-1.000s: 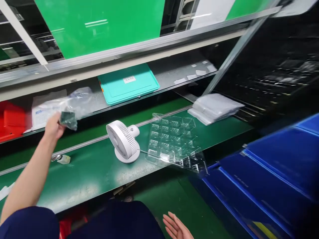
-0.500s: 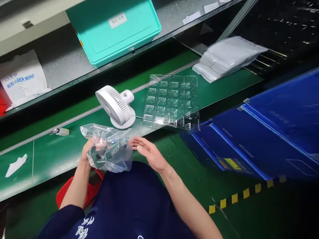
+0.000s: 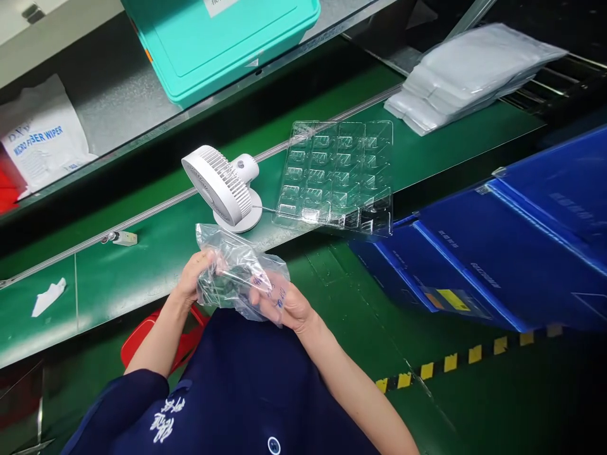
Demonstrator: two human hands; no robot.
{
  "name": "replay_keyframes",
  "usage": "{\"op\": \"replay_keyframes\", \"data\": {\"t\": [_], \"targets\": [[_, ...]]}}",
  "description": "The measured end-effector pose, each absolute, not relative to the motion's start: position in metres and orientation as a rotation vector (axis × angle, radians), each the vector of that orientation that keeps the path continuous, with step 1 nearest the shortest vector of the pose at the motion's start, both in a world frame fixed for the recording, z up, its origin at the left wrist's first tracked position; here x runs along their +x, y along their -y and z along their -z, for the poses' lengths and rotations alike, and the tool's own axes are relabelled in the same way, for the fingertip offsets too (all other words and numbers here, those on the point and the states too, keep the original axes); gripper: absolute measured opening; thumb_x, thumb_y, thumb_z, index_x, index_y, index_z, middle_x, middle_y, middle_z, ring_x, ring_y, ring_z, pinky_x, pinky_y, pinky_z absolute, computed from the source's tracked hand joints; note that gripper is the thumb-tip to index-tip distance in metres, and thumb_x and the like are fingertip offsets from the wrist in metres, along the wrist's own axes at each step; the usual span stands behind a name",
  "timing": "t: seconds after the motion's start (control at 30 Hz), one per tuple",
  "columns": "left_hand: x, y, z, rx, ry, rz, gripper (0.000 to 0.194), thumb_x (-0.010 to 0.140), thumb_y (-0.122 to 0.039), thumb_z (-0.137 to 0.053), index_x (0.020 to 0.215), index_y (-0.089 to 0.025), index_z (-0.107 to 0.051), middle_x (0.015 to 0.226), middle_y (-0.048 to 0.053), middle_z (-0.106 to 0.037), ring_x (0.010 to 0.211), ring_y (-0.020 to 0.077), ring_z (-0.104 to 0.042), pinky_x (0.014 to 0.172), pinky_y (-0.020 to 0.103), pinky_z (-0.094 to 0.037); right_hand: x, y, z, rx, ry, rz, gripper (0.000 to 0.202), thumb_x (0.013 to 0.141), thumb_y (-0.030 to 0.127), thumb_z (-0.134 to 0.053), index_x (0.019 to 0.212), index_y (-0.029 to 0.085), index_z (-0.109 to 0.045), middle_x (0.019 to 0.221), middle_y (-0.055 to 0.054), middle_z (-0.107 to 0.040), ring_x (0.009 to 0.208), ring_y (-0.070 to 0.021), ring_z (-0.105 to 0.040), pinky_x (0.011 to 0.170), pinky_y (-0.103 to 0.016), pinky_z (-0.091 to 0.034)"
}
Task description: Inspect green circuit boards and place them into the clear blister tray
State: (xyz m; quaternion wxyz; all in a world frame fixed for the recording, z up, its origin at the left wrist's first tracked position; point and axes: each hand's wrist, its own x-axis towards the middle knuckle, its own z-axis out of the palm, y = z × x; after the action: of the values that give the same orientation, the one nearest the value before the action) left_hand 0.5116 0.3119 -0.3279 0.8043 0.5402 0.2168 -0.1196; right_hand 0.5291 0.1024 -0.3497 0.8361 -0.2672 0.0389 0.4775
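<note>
A crinkled clear plastic bag [image 3: 237, 268] with blue handwriting is held over my lap, in front of the bench edge. My left hand [image 3: 195, 273] grips its left side, fingers closed on the plastic. On the other side, my right hand [image 3: 287, 304] has its fingers curled against the bag; they show through the film, and I cannot tell whether they are behind it or inside it. The bag's contents, if any, are hard to make out. Just beyond the bag stands a small white fan [image 3: 218, 186] on the green bench [image 3: 156, 253].
A clear compartment tray [image 3: 336, 177] overhangs the bench edge. Stacked plastic bags [image 3: 465, 76] lie farther right. On the shelf sit a turquoise box [image 3: 227, 50] and a wiper pack [image 3: 47, 139]. Blue bins [image 3: 474, 253] stand right; a red stool [image 3: 142, 335] is below.
My right hand, stretched open beside the bag before, now has its fingers curled at the plastic. The bag and both hands sit farther right in view, and the camera view has shifted slightly.
</note>
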Motion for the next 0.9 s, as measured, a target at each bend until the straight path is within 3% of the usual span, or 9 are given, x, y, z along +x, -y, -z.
{"op": "replay_keyframes", "data": {"t": [0.13,0.23,0.37,0.43,0.53,0.63,0.73,0.9], "targets": [[0.512,-0.3,0.321,1.22,-0.499,0.266,0.046,0.069,-0.058,-0.077,0.058,-0.015,-0.063,0.056,0.001,-0.058,0.05,0.0098,-0.046,0.049,0.025,-0.036,0.527,-0.101,0.343,-0.691,0.047,-1.007,0.036,0.069,0.039,-0.08,0.085,0.011,-0.063,0.075,-0.005,-0.07,0.034,-0.002,-0.041,0.031,-0.014,-0.021],[0.514,-0.295,0.319,1.236,-0.527,0.269,0.052,0.065,-0.061,-0.079,0.054,-0.014,-0.061,0.052,0.001,-0.055,0.047,0.0081,-0.042,0.047,0.024,-0.032,0.526,-0.105,0.341,-0.891,0.019,-0.939,0.038,0.076,0.039,-0.074,0.101,0.014,-0.06,0.069,0.002,-0.064,0.035,-0.0018,-0.034,0.032,-0.016,-0.018],[0.516,-0.292,0.322,1.24,-0.552,0.29,0.051,0.066,-0.061,-0.078,0.057,-0.014,-0.06,0.053,0.001,-0.055,0.049,0.0083,-0.043,0.05,0.023,-0.033,0.522,-0.111,0.349,-1.322,0.044,-0.731,0.032,0.07,0.031,-0.076,0.093,0.016,-0.06,0.063,0.007,-0.051,0.051,-0.0062,-0.043,0.047,-0.02,-0.036],[0.515,-0.289,0.327,1.244,-0.558,0.292,0.051,0.067,-0.061,-0.076,0.059,-0.014,-0.059,0.056,0.002,-0.056,0.052,0.009,-0.045,0.052,0.024,-0.034,0.519,-0.11,0.354,-1.452,0.079,-0.666,0.033,0.069,0.033,-0.076,0.094,0.016,-0.062,0.073,0.003,-0.056,0.061,-0.0092,-0.05,0.058,-0.024,-0.045],[0.515,-0.281,0.337,1.265,-0.573,0.263,0.055,0.062,-0.066,-0.076,0.061,-0.014,-0.057,0.058,0.002,-0.056,0.053,0.01,-0.046,0.055,0.025,-0.037,0.516,-0.104,0.362,-1.414,0.189,-0.687,0.048,0.077,0.039,-0.07,0.118,0.016,-0.06,0.104,-0.007,-0.065,0.083,-0.0167,-0.062,0.076,-0.032,-0.053],[0.515,-0.271,0.349,1.324,-0.556,0.207,0.06,0.062,-0.072,-0.072,0.064,-0.015,-0.057,0.059,0.0,-0.054,0.055,0.0109,-0.045,0.059,0.027,-0.037,0.514,-0.099,0.368,-1.4,0.256,-0.631,0.066,0.076,0.04,-0.072,0.134,0.016,-0.051,0.13,-0.013,-0.059,0.115,-0.0252,-0.06,0.101,-0.041,-0.049],[0.513,-0.264,0.357,1.431,-0.487,0.148,0.057,0.068,-0.07,-0.07,0.062,-0.014,-0.059,0.062,0.001,-0.054,0.06,0.0113,-0.042,0.062,0.027,-0.035,0.515,-0.098,0.37,-1.452,0.211,-0.567,0.076,0.068,0.038,-0.079,0.135,0.018,-0.05,0.135,-0.012,-0.058,0.127,-0.0293,-0.054,0.112,-0.045,-0.041],[0.502,-0.258,0.362,1.514,-0.39,0.151,0.052,0.074,-0.067,-0.068,0.067,-0.015,-0.067,0.069,0.003,-0.058,0.068,0.0146,-0.047,0.066,0.028,-0.037,0.515,-0.095,0.371,-1.379,-0.037,-0.567,0.059,0.068,0.049,-0.08,0.116,0.02,-0.06,0.126,-0.012,-0.064,0.122,-0.0302,-0.058,0.11,-0.045,-0.044]]}}
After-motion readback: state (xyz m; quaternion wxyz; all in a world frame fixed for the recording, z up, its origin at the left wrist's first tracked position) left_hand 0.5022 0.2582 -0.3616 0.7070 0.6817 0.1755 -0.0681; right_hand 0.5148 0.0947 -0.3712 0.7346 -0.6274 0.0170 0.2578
